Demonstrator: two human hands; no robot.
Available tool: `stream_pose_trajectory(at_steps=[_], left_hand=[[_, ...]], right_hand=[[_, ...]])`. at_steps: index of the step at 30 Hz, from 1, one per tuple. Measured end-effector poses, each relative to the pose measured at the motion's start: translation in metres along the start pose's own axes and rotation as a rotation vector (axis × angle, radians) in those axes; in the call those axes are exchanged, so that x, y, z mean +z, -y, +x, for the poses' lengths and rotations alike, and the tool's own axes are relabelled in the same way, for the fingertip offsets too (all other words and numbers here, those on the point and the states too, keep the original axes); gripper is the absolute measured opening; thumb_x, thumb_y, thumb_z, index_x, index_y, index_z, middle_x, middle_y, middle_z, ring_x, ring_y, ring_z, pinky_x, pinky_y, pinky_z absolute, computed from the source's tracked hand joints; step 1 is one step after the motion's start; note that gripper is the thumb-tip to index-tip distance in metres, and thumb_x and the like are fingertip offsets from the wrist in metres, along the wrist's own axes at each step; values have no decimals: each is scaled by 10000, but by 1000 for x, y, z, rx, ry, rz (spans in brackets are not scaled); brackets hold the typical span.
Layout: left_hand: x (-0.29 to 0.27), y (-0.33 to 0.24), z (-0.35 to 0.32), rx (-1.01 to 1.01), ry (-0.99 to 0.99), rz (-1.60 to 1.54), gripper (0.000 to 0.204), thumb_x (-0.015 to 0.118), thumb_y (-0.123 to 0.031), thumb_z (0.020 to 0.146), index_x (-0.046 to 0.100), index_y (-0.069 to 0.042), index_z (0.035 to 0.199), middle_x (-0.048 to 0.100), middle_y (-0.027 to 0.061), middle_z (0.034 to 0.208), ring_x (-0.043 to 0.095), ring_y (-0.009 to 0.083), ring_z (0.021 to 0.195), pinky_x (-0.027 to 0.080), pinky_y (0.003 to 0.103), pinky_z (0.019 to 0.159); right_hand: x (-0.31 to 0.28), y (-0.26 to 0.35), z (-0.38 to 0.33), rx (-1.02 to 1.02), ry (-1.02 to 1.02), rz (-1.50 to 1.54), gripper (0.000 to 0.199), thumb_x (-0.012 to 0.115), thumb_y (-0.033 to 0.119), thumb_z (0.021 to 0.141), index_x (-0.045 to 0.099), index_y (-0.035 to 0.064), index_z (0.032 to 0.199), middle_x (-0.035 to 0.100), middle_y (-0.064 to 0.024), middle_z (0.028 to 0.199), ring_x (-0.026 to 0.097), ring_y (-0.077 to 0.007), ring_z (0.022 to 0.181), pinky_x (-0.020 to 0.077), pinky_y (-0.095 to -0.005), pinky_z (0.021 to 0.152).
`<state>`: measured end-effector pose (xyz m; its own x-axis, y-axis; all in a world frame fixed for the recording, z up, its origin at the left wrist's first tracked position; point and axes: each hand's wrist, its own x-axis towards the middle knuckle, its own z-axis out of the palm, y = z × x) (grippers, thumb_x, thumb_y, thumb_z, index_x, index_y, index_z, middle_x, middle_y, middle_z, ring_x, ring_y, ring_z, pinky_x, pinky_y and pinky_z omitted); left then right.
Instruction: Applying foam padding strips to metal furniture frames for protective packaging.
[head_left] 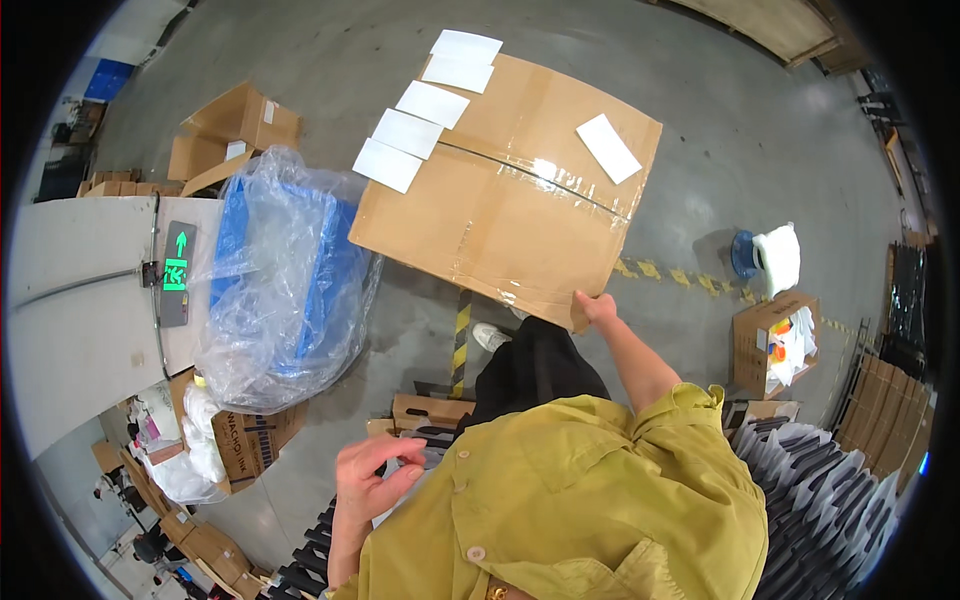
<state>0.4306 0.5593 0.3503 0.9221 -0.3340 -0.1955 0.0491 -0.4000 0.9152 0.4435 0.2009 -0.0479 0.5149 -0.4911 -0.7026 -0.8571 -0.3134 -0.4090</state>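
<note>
Olive shirt foremost, carton extends forward-left from right grip.

the right hand grips the near right corner of a large taped cardboard box. five white sheets line its left side; another sits toward the right. the left hand, fingers curled, hovers beside a yellow-green shirt.

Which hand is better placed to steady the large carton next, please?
Probably the right hand: it grips the large carton at its near corner, while the left hand is well apart from it.
</note>
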Motion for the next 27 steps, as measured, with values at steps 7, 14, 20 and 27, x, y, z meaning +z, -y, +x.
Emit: stream_pose_trajectory(at_steps=[7, 14, 20, 27], left_hand=[[-2, 22, 13, -120, 51, -46, 245, 626, -13, 687, 591, -12, 930, 596, 86, 709, 578, 169, 612, 459, 241, 561], [12, 48, 15, -248, 8, 52, 241, 626, -127, 733, 586, -37, 953, 593, 80, 743, 577, 171, 611, 456, 252, 571], [18, 81, -20, -481, -197, 167, 242, 641, -165, 725, 585, -67, 939, 591, 64, 707, 575, 174, 593, 455, 266, 528], [35, 104, -49, -653, -386, 29, 203, 620, -153, 742, 595, -75, 928, 599, 86, 738, 588, 203, 631, 471, 277, 563]], right_hand=[[-50, 118, -54, -164, 302, -660, 292, 607, 288, 686, 606, -3, 703, 589, -123, 631, 589, -274, 618, 471, -365, 565], [60, 302, -63, -1031, 276, -477, 208, 513, 194, 746, 587, 79, 902, 579, -149, 902, 554, -296, 818, 453, -392, 692], [178, 372, -33, -1796, -228, -921, 143, 489, 131, 729, 569, 52, 817, 544, -132, 868, 549, -296, 796, 449, -379, 636], [206, 389, -22, -2051, -176, -1283, 181, 516, 119, 666, 524, 14, 814, 533, -95, 716, 560, -237, 701, 435, -317, 584]])
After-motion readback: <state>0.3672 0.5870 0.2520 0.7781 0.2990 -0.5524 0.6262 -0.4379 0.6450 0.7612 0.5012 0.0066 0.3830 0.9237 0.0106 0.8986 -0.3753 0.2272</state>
